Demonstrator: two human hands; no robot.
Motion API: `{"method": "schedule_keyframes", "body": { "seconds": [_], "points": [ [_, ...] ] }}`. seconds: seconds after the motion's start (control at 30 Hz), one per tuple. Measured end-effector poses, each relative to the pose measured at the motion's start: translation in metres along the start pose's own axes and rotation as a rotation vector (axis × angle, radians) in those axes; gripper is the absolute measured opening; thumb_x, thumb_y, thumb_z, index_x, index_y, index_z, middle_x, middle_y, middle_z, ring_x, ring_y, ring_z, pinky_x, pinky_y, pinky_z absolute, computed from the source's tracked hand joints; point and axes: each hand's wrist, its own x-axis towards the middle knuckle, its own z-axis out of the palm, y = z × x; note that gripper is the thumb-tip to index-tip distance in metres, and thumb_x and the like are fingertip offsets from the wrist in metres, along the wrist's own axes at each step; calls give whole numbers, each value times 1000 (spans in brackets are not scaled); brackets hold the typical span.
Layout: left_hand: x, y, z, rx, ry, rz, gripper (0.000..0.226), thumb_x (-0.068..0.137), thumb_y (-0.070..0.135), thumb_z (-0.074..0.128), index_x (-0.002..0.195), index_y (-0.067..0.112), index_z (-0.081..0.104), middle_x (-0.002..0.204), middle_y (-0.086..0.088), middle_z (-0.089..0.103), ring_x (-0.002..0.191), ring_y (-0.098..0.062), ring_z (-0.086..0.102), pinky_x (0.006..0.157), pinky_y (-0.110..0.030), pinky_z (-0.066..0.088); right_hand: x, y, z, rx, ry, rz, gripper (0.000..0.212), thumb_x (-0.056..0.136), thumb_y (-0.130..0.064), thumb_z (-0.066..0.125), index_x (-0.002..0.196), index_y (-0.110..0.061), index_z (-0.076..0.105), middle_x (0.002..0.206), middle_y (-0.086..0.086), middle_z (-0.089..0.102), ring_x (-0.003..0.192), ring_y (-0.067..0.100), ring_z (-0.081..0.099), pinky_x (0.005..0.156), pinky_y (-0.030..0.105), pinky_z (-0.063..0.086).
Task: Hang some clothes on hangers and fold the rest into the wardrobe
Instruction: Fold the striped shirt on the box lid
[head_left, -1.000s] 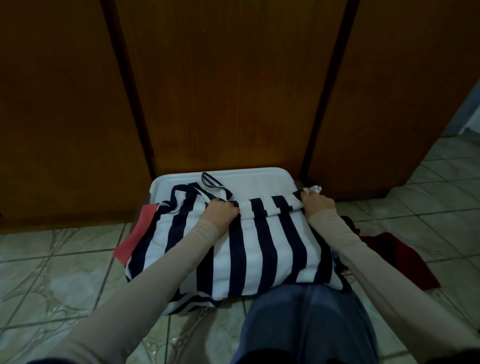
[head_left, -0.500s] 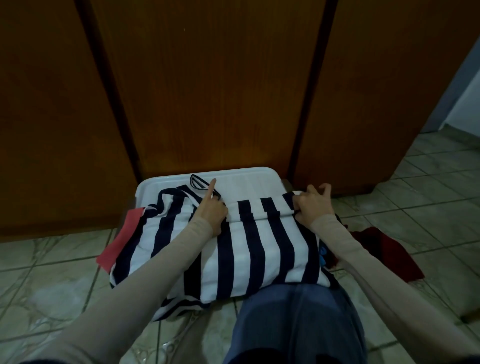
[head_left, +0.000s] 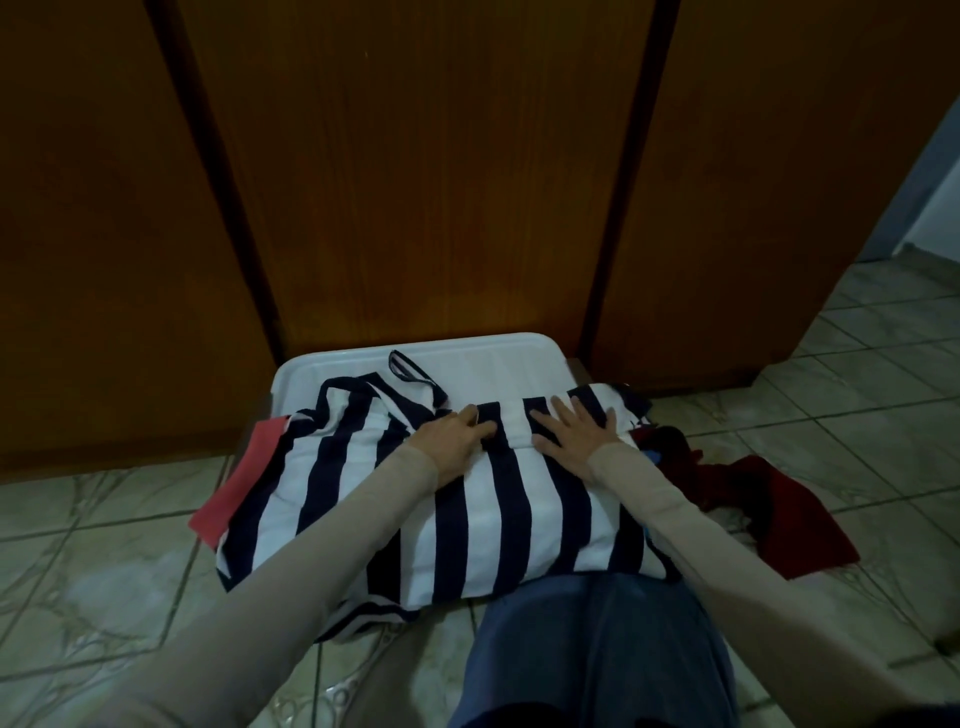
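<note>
Left hand (head_left: 453, 439) and right hand (head_left: 574, 434) flat, fingers straight, pressing navy-and-white striped garment (head_left: 483, 499) on white plastic bin lid (head_left: 488, 358). Coral cloth (head_left: 239, 483) peeks out left; dark red cloth (head_left: 779, 514) on tiled floor (head_left: 104, 561) right. Closed brown wooden wardrobe doors (head_left: 415, 182) behind.

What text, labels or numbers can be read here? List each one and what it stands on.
None can be read. The striped garment, the white bin lid, the red cloth, the dark red garment and the wardrobe doors show no lettering, label or number.
</note>
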Motion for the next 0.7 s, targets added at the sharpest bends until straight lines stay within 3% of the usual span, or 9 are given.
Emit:
{"method": "schedule_keyframes", "body": {
  "seconds": [0.1, 0.23, 0.37, 0.5, 0.7],
  "points": [
    [3, 2, 2, -14, -8, -102, 56, 93, -1, 41, 143, 17, 26, 139, -15, 26, 117, -36, 45, 89, -44, 46, 6, -8, 0, -16, -13, 69, 51, 99, -51, 8, 148, -40, -4, 157, -3, -16, 144, 24, -16, 110, 60, -11],
    [10, 7, 19, 54, 18, -208, 56, 98, 15, 36, 149, 15, 13, 148, -15, 15, 139, -32, 15, 108, -51, 28, 13, -8, 4, -81, 7, 115, 53, 99, -49, 7, 148, -36, -10, 156, 3, -19, 144, 22, -17, 108, 60, -14],
    [12, 3, 24, -52, -3, -256, 60, 97, 14, 35, 150, 15, 8, 152, -8, 13, 142, -27, 12, 111, -53, 21, 21, -5, 12, -143, 46, 138, 60, 96, -57, 7, 147, -33, -15, 155, 4, -22, 143, 22, -20, 105, 63, -15],
    [8, -2, 30, -231, -131, -275, 51, 104, 26, 15, 151, 25, -6, 158, 6, -13, 145, -13, -10, 114, -56, 10, 26, -6, 12, -146, 53, 154, 67, 92, -65, 8, 147, -34, -16, 155, 3, -23, 142, 22, -23, 105, 65, -14],
    [20, -10, 18, -310, -191, -270, 51, 103, 27, 13, 150, 27, -9, 156, 8, -19, 144, -13, -15, 110, -61, 5, 33, -5, 10, -129, 78, 175, 74, 88, -72, 11, 147, -34, -14, 155, 0, -24, 141, 25, -26, 104, 67, -11]
  ]
}}
